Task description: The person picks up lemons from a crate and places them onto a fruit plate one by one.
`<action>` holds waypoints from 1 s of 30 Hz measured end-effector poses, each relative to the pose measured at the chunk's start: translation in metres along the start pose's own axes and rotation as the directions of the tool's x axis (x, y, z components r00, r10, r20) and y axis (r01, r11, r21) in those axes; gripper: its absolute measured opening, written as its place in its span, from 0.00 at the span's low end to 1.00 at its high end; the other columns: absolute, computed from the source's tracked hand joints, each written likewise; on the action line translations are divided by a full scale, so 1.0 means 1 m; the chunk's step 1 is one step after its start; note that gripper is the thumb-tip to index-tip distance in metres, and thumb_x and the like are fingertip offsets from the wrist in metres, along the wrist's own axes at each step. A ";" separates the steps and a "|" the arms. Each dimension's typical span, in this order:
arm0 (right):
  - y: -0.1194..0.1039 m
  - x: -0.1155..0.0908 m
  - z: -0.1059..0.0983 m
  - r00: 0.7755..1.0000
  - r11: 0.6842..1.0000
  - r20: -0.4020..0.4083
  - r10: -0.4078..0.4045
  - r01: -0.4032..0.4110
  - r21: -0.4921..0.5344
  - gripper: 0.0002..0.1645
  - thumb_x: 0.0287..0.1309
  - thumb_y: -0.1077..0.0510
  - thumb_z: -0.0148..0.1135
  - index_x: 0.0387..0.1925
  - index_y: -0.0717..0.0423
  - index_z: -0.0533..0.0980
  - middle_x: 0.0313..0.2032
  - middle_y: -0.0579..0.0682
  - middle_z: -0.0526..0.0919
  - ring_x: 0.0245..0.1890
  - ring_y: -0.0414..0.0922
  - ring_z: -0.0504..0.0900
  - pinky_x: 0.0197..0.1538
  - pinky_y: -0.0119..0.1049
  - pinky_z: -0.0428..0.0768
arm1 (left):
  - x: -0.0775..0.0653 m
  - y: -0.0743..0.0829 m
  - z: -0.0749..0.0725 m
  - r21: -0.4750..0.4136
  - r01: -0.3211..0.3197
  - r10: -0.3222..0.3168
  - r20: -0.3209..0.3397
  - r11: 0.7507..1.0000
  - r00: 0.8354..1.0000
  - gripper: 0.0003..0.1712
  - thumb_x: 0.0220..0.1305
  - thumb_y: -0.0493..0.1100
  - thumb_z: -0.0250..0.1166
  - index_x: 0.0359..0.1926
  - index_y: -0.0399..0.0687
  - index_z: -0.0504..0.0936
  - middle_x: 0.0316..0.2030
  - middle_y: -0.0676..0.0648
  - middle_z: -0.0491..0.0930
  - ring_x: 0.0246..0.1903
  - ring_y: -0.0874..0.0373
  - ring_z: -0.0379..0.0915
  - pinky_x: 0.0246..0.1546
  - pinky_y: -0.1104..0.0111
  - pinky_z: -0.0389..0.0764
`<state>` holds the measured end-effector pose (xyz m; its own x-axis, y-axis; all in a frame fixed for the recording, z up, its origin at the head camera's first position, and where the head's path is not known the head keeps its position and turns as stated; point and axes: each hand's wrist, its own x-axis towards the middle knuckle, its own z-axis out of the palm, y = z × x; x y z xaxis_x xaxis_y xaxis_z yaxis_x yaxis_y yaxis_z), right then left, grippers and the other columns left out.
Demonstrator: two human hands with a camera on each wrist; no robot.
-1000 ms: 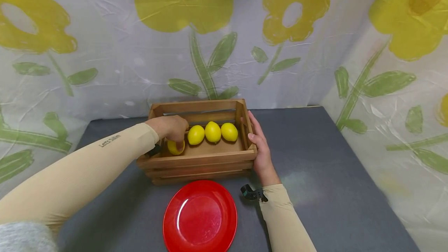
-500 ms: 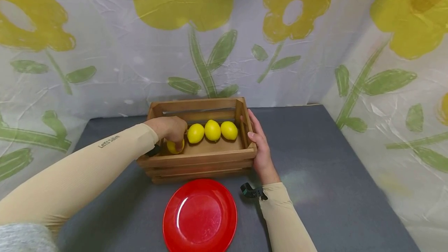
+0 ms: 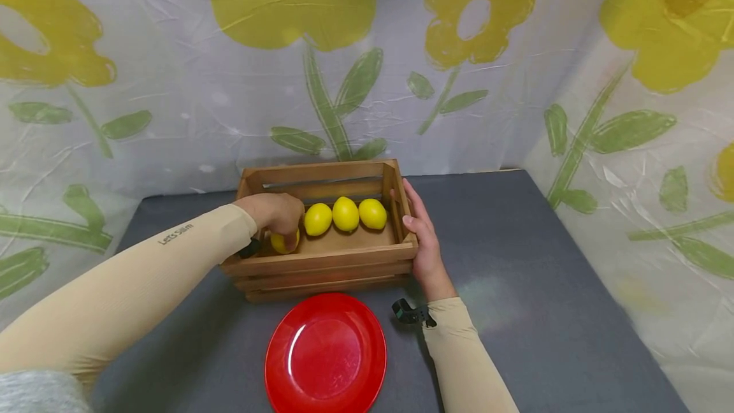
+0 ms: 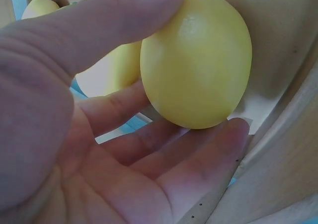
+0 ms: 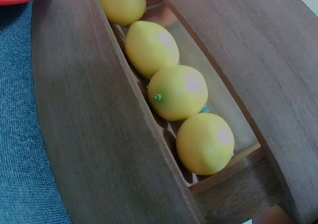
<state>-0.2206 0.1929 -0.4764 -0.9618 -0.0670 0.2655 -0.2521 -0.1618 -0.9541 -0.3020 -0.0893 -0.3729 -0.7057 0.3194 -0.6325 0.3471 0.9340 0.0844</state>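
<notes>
A slatted wooden crate (image 3: 321, 268) stands near the back of the table. Inside it, at the left end, my left hand (image 3: 276, 210) grips a yellow lemon (image 4: 196, 60), thumb over its top and fingers along its lower side in the left wrist view. Beside that lemon, three others lie in a row: one lemon (image 3: 318, 219) nearest the hand, a middle lemon (image 3: 346, 215) and a right lemon (image 3: 373, 214). My right hand (image 3: 428, 253) lies against the outside of the crate's right end, fingers stretched along it and thumb at the top edge.
In front of the crate lies a red plate (image 3: 325, 352) on the dark grey table (image 3: 504, 285). Behind and to the right hangs a pale curtain (image 3: 223, 94) with painted yellow flowers. A black wrist camera (image 3: 410, 313) is strapped at my right wrist.
</notes>
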 end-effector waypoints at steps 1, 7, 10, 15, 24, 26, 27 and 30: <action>0.000 0.000 0.000 1.000 1.000 0.001 0.000 0.000 0.002 0.43 0.68 0.49 0.44 0.85 0.32 0.58 0.82 0.58 0.65 0.83 0.57 0.61 0.84 0.64 0.53 | 0.000 0.000 0.000 -0.002 0.002 -0.002 0.001 1.000 1.000 0.22 0.57 0.43 0.82 0.51 0.44 0.86 0.45 0.45 0.83 0.42 0.50 0.77 0.47 0.58 0.83; 0.001 0.000 0.000 1.000 1.000 0.004 0.001 -0.001 0.004 0.44 0.68 0.49 0.44 0.86 0.34 0.57 0.82 0.58 0.64 0.84 0.58 0.60 0.84 0.65 0.52 | 0.000 0.001 0.002 0.016 -0.008 0.008 -0.001 1.000 1.000 0.27 0.58 0.44 0.82 0.57 0.42 0.85 0.47 0.46 0.84 0.44 0.51 0.78 0.52 0.57 0.84; 0.001 0.000 -0.001 1.000 1.000 0.004 -0.001 0.001 0.002 0.44 0.68 0.49 0.44 0.86 0.34 0.57 0.82 0.58 0.64 0.84 0.58 0.60 0.84 0.65 0.52 | -0.001 0.001 0.001 0.025 -0.016 0.016 0.001 1.000 1.000 0.27 0.58 0.44 0.83 0.56 0.42 0.84 0.48 0.46 0.84 0.45 0.51 0.78 0.52 0.58 0.84; 0.001 0.000 0.000 1.000 1.000 0.005 -0.004 0.004 0.002 0.44 0.68 0.49 0.44 0.85 0.33 0.57 0.82 0.58 0.64 0.84 0.59 0.60 0.83 0.66 0.52 | -0.002 0.001 0.000 0.039 -0.027 0.027 0.001 0.999 1.000 0.30 0.58 0.43 0.83 0.60 0.41 0.84 0.54 0.44 0.85 0.47 0.51 0.79 0.53 0.58 0.85; 0.001 0.000 0.002 1.000 1.000 -0.001 -0.004 0.004 -0.019 0.43 0.68 0.48 0.44 0.85 0.31 0.59 0.82 0.57 0.65 0.83 0.56 0.61 0.83 0.65 0.53 | -0.026 -0.001 -0.017 0.022 -0.107 0.108 -0.086 0.994 0.990 0.36 0.59 0.43 0.80 0.68 0.39 0.83 0.68 0.39 0.80 0.55 0.48 0.80 0.53 0.58 0.85; 0.001 0.000 0.002 1.000 1.000 -0.004 -0.002 0.002 -0.018 0.43 0.68 0.48 0.45 0.85 0.31 0.59 0.82 0.56 0.65 0.83 0.55 0.61 0.83 0.65 0.53 | -0.035 -0.001 -0.025 0.003 -0.124 0.124 -0.112 0.992 0.986 0.36 0.59 0.43 0.79 0.68 0.39 0.82 0.68 0.38 0.80 0.46 0.50 0.80 0.44 0.61 0.84; 0.001 0.000 0.002 1.000 1.000 -0.005 -0.002 0.002 -0.016 0.43 0.68 0.48 0.45 0.85 0.31 0.59 0.82 0.56 0.65 0.83 0.55 0.61 0.83 0.65 0.53 | -0.039 -0.001 -0.028 -0.014 -0.127 0.125 -0.125 0.992 0.984 0.37 0.59 0.43 0.79 0.68 0.39 0.81 0.68 0.38 0.79 0.42 0.50 0.80 0.41 0.62 0.82; 0.001 0.000 0.001 1.000 1.000 -0.008 -0.003 0.003 -0.012 0.44 0.68 0.47 0.45 0.85 0.31 0.59 0.82 0.55 0.66 0.83 0.55 0.61 0.83 0.66 0.53 | -0.052 0.001 -0.038 -0.029 -0.154 0.148 -0.165 0.988 0.975 0.37 0.59 0.43 0.79 0.69 0.40 0.80 0.65 0.38 0.80 0.36 0.52 0.79 0.38 0.63 0.80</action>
<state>-0.2206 0.1918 -0.4773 -0.9619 -0.0585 0.2671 -0.2560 -0.1505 -0.9549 -0.2886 -0.0993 -0.3110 -0.7391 0.4757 -0.4769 0.4336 0.8778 0.2037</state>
